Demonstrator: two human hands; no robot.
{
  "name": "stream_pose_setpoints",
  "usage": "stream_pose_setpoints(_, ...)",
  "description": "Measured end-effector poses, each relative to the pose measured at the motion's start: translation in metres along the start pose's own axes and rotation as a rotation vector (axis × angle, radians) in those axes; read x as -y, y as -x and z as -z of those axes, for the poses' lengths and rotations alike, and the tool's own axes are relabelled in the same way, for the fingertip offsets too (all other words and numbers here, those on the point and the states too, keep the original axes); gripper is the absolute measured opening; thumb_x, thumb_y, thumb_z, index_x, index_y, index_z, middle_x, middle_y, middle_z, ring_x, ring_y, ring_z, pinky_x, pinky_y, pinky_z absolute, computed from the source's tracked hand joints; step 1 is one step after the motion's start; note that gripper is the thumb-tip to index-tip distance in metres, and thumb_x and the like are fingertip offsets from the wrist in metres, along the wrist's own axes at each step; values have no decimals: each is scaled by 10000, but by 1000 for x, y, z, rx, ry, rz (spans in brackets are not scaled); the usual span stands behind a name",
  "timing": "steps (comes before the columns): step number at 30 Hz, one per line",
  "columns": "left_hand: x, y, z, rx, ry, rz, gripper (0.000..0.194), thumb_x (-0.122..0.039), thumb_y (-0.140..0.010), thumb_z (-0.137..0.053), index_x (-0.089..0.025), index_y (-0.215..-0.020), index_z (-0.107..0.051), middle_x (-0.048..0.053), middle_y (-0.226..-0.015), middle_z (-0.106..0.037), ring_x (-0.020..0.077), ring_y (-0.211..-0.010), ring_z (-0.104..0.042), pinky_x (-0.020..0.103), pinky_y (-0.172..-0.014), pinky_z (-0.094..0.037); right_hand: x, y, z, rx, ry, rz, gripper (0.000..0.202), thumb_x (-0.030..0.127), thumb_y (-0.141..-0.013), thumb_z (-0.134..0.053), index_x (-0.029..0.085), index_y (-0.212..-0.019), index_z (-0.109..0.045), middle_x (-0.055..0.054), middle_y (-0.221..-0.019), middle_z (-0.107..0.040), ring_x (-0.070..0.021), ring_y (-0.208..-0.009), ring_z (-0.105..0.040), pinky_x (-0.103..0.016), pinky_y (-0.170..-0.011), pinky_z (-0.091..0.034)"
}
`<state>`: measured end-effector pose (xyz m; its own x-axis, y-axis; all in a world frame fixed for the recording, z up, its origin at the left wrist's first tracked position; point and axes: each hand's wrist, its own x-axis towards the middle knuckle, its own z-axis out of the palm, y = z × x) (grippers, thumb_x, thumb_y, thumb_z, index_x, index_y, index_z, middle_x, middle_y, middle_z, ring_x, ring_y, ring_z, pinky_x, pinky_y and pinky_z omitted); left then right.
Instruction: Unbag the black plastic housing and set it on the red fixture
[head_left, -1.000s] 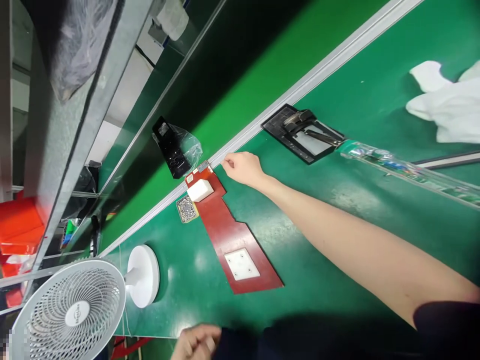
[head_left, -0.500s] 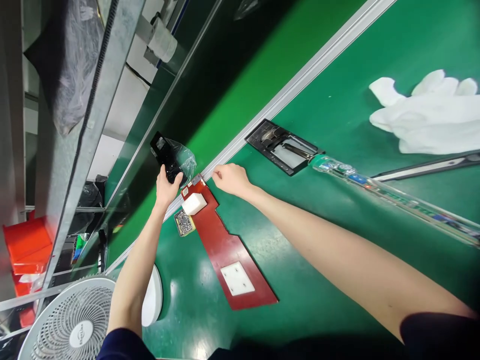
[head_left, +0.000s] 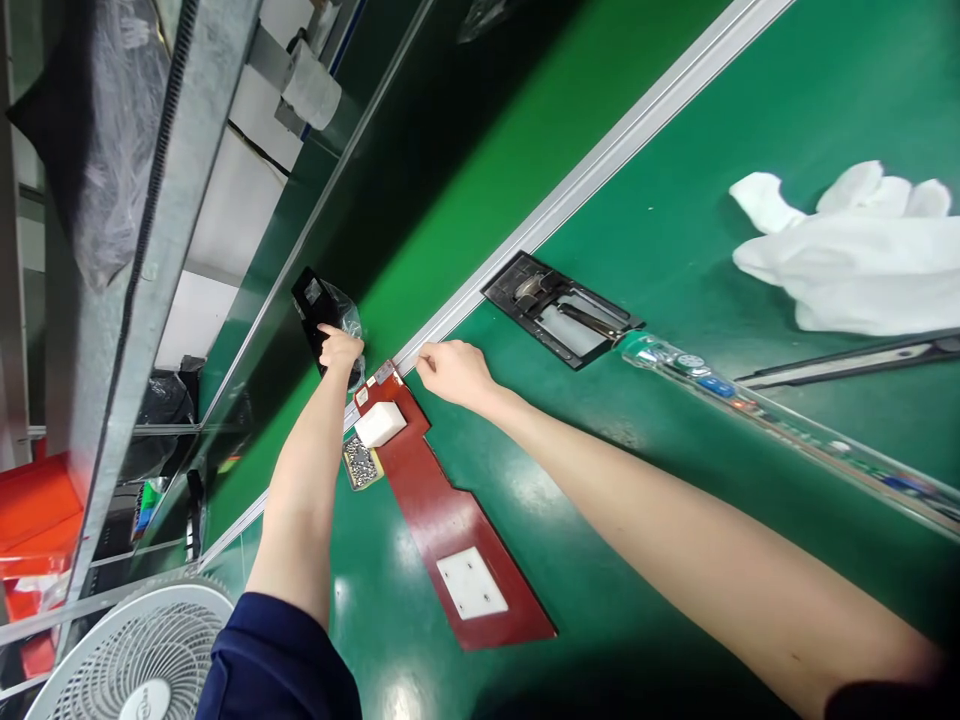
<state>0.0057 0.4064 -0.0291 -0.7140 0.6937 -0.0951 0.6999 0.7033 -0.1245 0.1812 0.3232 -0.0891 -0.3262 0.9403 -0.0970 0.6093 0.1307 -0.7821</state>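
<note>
Head view: we are looking across the green workbench mat (head_left: 675, 450), with the dark green conveyor belt (head_left: 480, 170) running beyond its pale aluminium rail (head_left: 570, 195). Compared with a second ago, when our left hand (head_left: 339, 350) was waiting at the near edge, we are now stretching it over the rail and closing its fingers on the black part in a clear plastic bag (head_left: 319, 305) lying on the belt; half a second ago it was only arriving there. Our right hand (head_left: 450, 372) is staying beside the rail, fingertips curled together on its edge; whether they are pinching anything we cannot tell. Between the two hands, the long red-brown fixture plate (head_left: 450, 520) is lying on the mat, carrying a white rectangular block (head_left: 380, 424). Farther right are lying a white cloth glove (head_left: 862, 260), a black rectangular frame (head_left: 559, 308) and a clear tube with coloured contents (head_left: 780, 420). A small tray of tiny silver screws (head_left: 361, 463) is sitting just beside the plate.
</note>
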Motion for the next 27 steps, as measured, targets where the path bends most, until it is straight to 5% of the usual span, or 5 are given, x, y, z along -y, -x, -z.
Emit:
stream_pose_setpoints(5, 50, -21, 2, -11, -23, 58, 361, -216, -886, -631, -69, -1213, -595, 168, -1243, -606, 270, -1185, -583, 430, -1030, -488, 0, 0, -3, -13, 7, 10, 287, 239, -996, -472, 157, -1138, -707, -71, -1003, -595, -172, -952, -576, -191, -810, -412)
stream_pose_setpoints(9, 96, -29, 7, -101, 29, -1, 281, -182, -846, -676, -67, -1097, -624, 168, -1147, -636, 262, -1134, -603, 415, -992, -486, 0, 0, -4, -32, 8, 22, 288, 252, -993, -474, 157, -1126, -711, -74, -991, -595, -177, -957, -574, -196, -835, -423)
stream_pose_setpoints(12, 130, -28, 17, -139, 152, -98, 121, -143, -804, -697, -105, -896, -629, 78, -868, -650, 197, -902, -633, 314, -847, -486, 1, -1, -7, -56, 5, 26, 281, 259, -990, -477, 168, -1112, -713, -67, -991, -595, -192, -963, -572, -220, -852, -430)
stream_pose_setpoints(16, 165, -20, 28, -124, 394, -138, 196, -76, -798, -627, -124, -657, -499, -43, -548, -417, 89, -529, -409, 216, -562, -336, 1, -4, -12, -88, 0, 38, 274, 256, -979, -480, 147, -1078, -711, -66, -958, -593, -193, -942, -565, -235, -862, -424)
stream_pose_setpoints(27, 220, 25, 41, -180, 785, -96, 67, -142, -709, -569, -108, -659, -542, -19, -557, -454, 89, -516, -390, 215, -531, -310, 0, -5, -14, -127, -24, 61, 237, 240, -964, -499, 125, -990, -705, -54, -914, -588, -177, -886, -551, -210, -796, -393)
